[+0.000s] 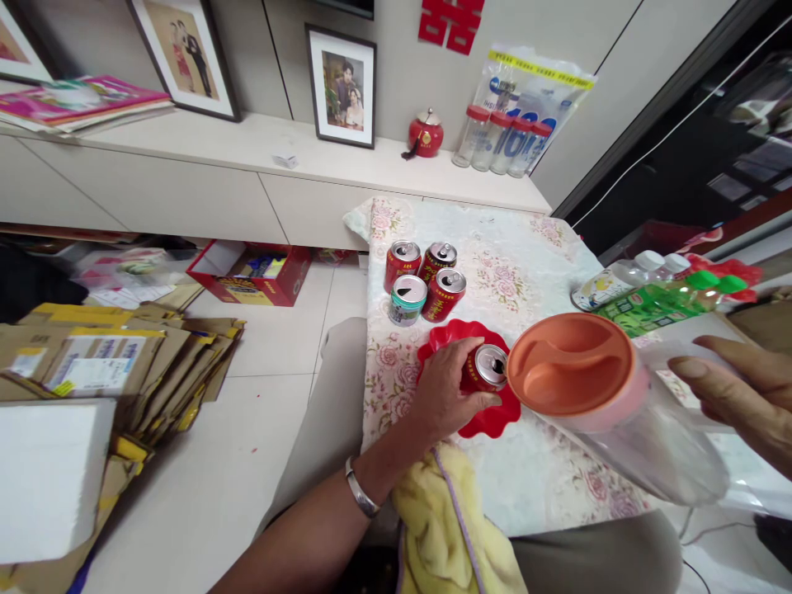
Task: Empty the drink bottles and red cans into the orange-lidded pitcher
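Observation:
My left hand (pixel 446 389) grips a red drink can (pixel 486 368) with an opened top, over a red scalloped plate (pixel 492 423). In my right hand (pixel 739 388) is the handle of a clear plastic pitcher (pixel 671 454) with an orange lid (pixel 569 363). The pitcher is tilted toward the can, its lid edge close to the can's top; I cannot tell whether liquid flows. Behind the plate stand several opened cans: red ones (pixel 444 294) and a teal one (pixel 407 300). A yellow towel (pixel 451 520) hangs at the table's near edge, below my left wrist.
A flowered cloth (pixel 513 264) covers the table. Bottles with green caps (pixel 674 299) and white caps lie at its right side. Flattened cardboard (pixel 179 371) and a red box (pixel 253 272) are on the floor at left. A white cabinet (pixel 247 157) runs behind.

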`<state>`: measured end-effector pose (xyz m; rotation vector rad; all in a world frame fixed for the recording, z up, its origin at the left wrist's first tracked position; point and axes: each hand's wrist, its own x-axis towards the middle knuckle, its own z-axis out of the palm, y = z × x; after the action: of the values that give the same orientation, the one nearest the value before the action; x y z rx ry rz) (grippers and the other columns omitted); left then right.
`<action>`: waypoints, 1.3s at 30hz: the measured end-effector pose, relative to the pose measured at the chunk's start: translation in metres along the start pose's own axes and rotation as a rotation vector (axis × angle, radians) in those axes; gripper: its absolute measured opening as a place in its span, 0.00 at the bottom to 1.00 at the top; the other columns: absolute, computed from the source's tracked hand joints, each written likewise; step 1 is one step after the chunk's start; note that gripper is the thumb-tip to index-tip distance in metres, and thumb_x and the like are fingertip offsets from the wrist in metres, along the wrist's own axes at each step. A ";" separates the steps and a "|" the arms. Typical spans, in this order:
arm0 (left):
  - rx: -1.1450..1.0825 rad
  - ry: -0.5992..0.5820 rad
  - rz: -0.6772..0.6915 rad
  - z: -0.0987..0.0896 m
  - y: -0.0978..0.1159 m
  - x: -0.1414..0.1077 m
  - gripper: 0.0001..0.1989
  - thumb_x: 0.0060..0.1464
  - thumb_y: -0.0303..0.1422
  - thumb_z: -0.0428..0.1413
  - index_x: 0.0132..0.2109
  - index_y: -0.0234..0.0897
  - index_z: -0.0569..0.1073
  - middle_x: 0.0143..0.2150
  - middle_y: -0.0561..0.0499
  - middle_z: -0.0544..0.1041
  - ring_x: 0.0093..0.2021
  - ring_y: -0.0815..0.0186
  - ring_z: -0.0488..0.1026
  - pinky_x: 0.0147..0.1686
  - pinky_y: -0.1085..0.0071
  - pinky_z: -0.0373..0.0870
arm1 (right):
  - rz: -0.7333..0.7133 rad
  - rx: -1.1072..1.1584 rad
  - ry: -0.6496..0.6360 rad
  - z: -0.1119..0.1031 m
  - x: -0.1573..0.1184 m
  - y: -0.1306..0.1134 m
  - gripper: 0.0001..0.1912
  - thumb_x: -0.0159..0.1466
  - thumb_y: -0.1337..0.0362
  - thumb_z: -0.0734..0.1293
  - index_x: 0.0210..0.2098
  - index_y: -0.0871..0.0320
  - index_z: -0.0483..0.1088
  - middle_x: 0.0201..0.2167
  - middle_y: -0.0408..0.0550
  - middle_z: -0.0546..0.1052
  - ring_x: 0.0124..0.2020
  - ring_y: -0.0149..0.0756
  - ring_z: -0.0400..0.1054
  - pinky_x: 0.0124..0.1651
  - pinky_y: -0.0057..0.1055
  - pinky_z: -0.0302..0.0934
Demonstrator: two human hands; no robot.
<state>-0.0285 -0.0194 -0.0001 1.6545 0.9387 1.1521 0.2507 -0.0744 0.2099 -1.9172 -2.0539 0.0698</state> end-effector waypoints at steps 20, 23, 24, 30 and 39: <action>0.000 0.000 0.005 0.001 -0.001 -0.001 0.42 0.47 0.35 0.77 0.66 0.47 0.70 0.65 0.42 0.79 0.65 0.42 0.77 0.66 0.39 0.73 | 0.017 -0.006 0.011 0.002 0.001 0.001 0.31 0.67 0.28 0.62 0.35 0.49 0.75 0.23 0.42 0.75 0.21 0.40 0.72 0.24 0.32 0.65; 0.005 0.001 0.000 0.001 -0.001 -0.001 0.43 0.46 0.34 0.78 0.66 0.48 0.70 0.65 0.42 0.79 0.65 0.42 0.77 0.66 0.39 0.73 | 0.015 -0.008 0.003 0.000 0.001 -0.001 0.31 0.67 0.29 0.62 0.34 0.49 0.75 0.22 0.42 0.75 0.21 0.39 0.72 0.24 0.31 0.65; 0.007 0.003 0.001 0.001 -0.001 -0.001 0.43 0.46 0.33 0.78 0.66 0.48 0.70 0.65 0.42 0.79 0.65 0.42 0.77 0.66 0.39 0.73 | 0.015 -0.014 0.006 0.000 0.003 -0.002 0.31 0.67 0.29 0.63 0.34 0.50 0.75 0.22 0.43 0.75 0.21 0.39 0.72 0.23 0.30 0.65; 0.006 0.001 0.013 0.001 -0.002 -0.001 0.43 0.46 0.33 0.78 0.66 0.46 0.69 0.65 0.41 0.79 0.65 0.42 0.77 0.65 0.39 0.73 | -0.020 0.009 0.037 0.000 0.007 -0.007 0.31 0.67 0.31 0.65 0.30 0.52 0.75 0.20 0.43 0.74 0.19 0.37 0.69 0.21 0.28 0.63; 0.001 0.002 0.010 0.001 -0.001 -0.001 0.42 0.46 0.33 0.78 0.66 0.46 0.70 0.65 0.41 0.79 0.65 0.42 0.77 0.65 0.39 0.73 | 0.005 -0.016 0.024 0.003 0.000 0.003 0.30 0.67 0.30 0.62 0.34 0.48 0.75 0.22 0.41 0.75 0.21 0.40 0.72 0.24 0.33 0.66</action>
<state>-0.0280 -0.0203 -0.0016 1.6606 0.9330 1.1610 0.2531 -0.0735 0.2063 -1.9231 -2.0398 0.0317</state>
